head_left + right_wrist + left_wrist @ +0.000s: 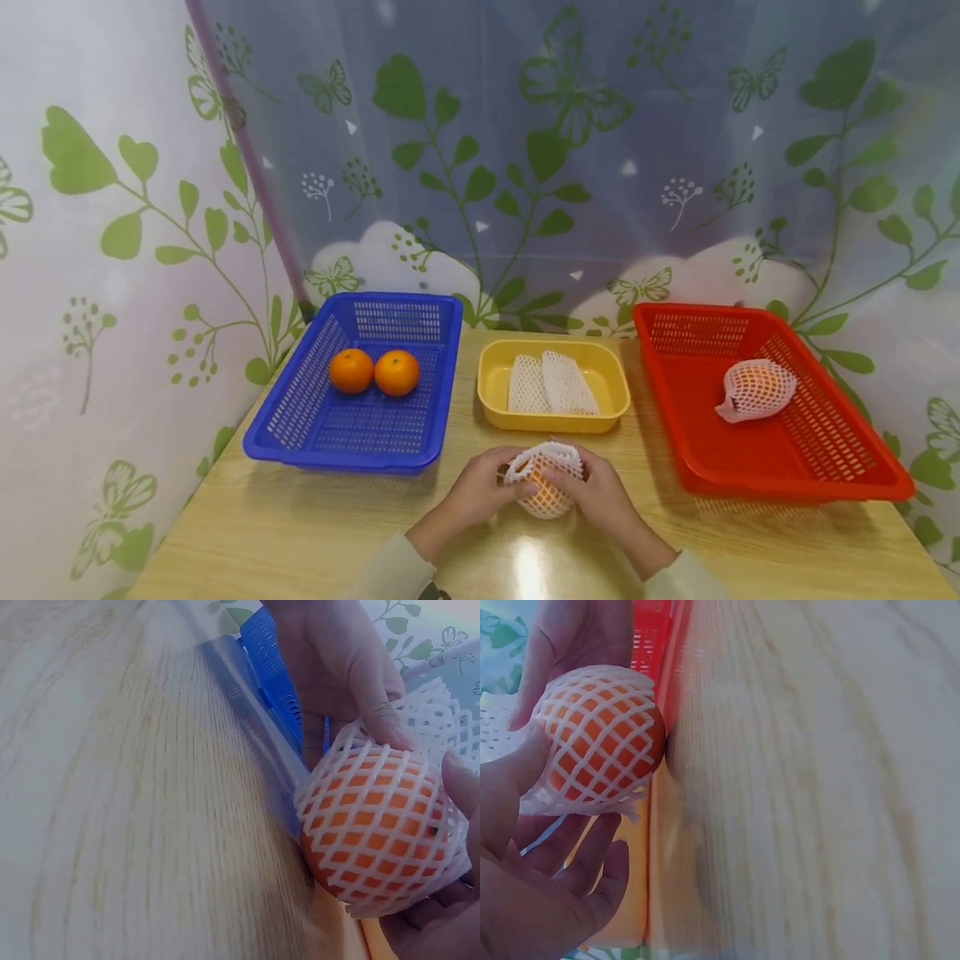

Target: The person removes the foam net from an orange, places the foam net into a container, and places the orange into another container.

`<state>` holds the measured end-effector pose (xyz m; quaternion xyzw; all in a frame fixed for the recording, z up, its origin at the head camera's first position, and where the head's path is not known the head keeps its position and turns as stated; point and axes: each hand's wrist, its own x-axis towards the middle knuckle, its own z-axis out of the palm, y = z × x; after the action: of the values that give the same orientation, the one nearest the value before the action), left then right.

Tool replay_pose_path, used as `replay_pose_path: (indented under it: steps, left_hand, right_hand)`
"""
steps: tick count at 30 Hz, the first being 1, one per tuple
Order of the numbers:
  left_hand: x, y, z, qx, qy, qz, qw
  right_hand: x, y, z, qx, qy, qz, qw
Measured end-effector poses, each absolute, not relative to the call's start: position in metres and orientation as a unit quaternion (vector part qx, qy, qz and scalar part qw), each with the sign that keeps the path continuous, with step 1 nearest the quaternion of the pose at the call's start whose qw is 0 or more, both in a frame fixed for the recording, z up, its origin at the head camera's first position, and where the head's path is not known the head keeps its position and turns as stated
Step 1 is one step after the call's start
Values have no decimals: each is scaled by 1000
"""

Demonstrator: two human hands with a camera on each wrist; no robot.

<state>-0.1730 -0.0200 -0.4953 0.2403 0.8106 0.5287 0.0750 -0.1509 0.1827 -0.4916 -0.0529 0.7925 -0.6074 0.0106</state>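
Observation:
Low over the table, both hands hold an orange sheathed in a white foam net sleeve. My left hand grips its left side, with the thumb across the net. From the right, my right hand pinches the sleeve and fruit, thumb on the front. In the left wrist view, bare peel shows at one end of the netted orange. The right wrist view shows the loose end of the net extending past the fruit near both thumbs.
At left, a blue basket holds two bare oranges. A yellow tray with flat foam net sleeves stands just beyond the hands. The red basket at right contains one netted orange. A patterned curtain hangs behind.

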Motion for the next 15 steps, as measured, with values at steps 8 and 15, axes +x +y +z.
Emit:
replay_pose_path:
  steps: [8, 15]
  left_hand:
    - [-174, -21, -494, 226, 831, 507, 45]
    - [-176, -22, -492, 227, 830, 507, 51]
  right_hand:
    - [-149, 184, -490, -44, 794, -605, 36]
    - [-149, 187, -491, -58, 800, -596, 42]
